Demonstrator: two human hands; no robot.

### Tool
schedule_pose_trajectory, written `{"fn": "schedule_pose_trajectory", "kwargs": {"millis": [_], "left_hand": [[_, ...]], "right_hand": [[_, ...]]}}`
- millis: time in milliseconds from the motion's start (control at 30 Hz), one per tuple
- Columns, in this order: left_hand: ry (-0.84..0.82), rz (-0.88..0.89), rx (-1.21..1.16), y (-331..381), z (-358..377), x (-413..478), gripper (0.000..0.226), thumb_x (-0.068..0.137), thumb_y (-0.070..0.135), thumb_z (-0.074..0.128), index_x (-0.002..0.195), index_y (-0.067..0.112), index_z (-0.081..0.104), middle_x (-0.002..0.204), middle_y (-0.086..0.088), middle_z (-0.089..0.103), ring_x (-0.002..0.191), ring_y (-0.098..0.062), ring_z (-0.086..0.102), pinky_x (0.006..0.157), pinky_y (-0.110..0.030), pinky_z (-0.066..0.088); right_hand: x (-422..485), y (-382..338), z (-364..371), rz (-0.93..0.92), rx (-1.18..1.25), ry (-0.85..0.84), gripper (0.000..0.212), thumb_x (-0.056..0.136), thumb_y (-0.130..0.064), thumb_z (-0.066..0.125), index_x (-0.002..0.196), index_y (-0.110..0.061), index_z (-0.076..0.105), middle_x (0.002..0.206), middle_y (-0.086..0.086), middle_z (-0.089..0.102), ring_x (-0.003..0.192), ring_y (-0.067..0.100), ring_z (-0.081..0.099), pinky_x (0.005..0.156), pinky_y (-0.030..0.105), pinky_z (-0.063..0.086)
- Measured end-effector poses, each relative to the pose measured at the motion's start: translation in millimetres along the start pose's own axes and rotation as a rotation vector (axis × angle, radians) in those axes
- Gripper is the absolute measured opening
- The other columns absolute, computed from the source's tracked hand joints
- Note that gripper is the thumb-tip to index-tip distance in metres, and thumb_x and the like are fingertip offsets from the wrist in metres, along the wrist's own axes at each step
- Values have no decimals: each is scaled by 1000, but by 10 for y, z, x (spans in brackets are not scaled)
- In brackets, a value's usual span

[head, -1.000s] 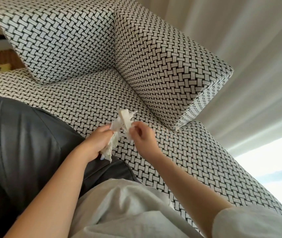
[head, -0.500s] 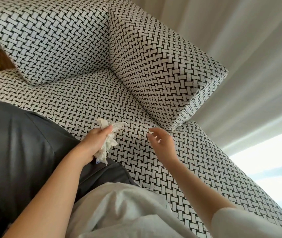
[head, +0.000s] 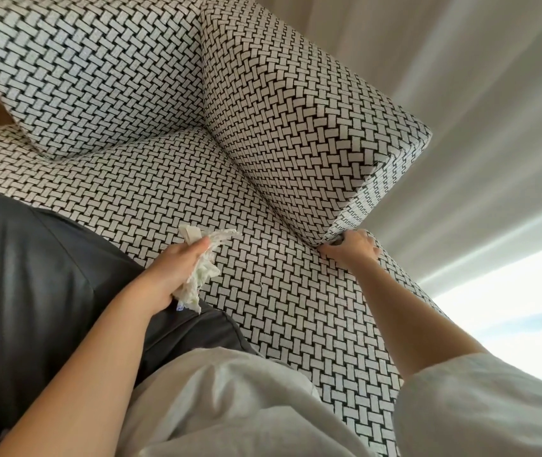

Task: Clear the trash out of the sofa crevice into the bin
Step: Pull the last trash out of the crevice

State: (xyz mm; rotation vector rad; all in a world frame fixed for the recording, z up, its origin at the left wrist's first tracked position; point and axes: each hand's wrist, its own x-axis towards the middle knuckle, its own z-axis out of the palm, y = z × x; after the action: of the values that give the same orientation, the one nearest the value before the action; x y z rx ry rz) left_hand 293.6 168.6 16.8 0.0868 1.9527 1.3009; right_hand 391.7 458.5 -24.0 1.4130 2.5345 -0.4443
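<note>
Left hand: the left hand (head: 177, 268) grips a crumpled white paper wad (head: 197, 286) above the front edge of the black-and-white woven sofa seat (head: 164, 179).
Right hand: the right hand (head: 352, 247) has its fingertips tucked into the crevice (head: 324, 249) under the woven block cushion (head: 296, 127); grip cannot be told.
Handling: light, soft and crushable; pinch any loose edge.
Bin: unseen.

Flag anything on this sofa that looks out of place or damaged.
Only the crumpled white trash gripped in the left hand is out of place. The right hand is at the lower corner of the back cushion; anything beneath it is hidden. The woven fabric shows no tear or spill.
</note>
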Motion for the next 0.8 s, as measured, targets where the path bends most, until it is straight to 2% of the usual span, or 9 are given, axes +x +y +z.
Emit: {"fn": "schedule_pose_trajectory", "kwargs": {"millis": [100,200,333,467,567,633,700,767,800], "left_hand": [[-27,6,9,11,16,-5,33,91,51,43,91,21,58,94,-11,66,79,-25,59,80,-38,47],[-31,7,-4,13,7,-6,33,91,51,44,93,22,58,95,-11,66,80,-26,59,79,-37,48],[-23,8,12,16,-3,-10,32,89,55,43,94,25,55,101,-8,64,95,-29,60,91,-47,48],[-23,0,8,21,-13,-31,29,89,54,45,92,27,55,101,-6,64,97,-29,61,91,-47,48],[4,11,-3,42,-7,-65,29,91,50,45,96,24,56,97,-7,65,92,-28,62,86,-43,50],[103,74,-56,69,-7,-66,27,94,42,43,95,19,58,91,-5,65,79,-21,62,72,-34,51],[201,122,-138,105,-40,-91,26,96,35,41,91,17,60,82,-2,66,65,-14,58,56,-26,43],[225,134,-187,138,-32,-117,24,96,36,41,87,21,57,84,-1,67,69,-16,60,58,-26,45],[244,134,-205,133,-80,-141,24,96,37,41,86,23,57,86,-3,67,73,-19,62,61,-27,47]], "right_hand": [[-7,16,20,-77,19,-16,35,79,-49,59,95,-18,63,105,5,61,115,25,44,98,40,29],[-39,24,54,-107,56,23,28,83,-47,57,83,-21,65,87,1,62,103,22,48,93,38,28],[-93,30,126,-155,101,89,26,90,-35,52,84,-13,67,79,2,61,86,20,49,97,37,27],[-88,75,184,-181,180,55,27,92,-35,50,83,-16,67,67,-2,58,70,16,52,96,37,32],[-168,96,263,-227,345,40,25,90,-39,53,86,-20,70,61,-7,57,56,8,45,81,35,36],[-353,15,295,-309,432,26,20,90,-37,54,86,-25,70,60,-9,58,55,7,46,72,32,41],[-604,-193,311,-460,512,-56,23,91,-31,53,69,-31,60,50,-13,50,47,5,41,51,22,39],[-847,-467,297,-566,611,-145,34,94,-25,49,61,-23,47,45,-12,39,41,7,31,41,19,28],[-937,-693,294,-596,668,-192,34,96,-24,46,62,-19,46,49,-9,40,41,12,31,39,23,28]]}}
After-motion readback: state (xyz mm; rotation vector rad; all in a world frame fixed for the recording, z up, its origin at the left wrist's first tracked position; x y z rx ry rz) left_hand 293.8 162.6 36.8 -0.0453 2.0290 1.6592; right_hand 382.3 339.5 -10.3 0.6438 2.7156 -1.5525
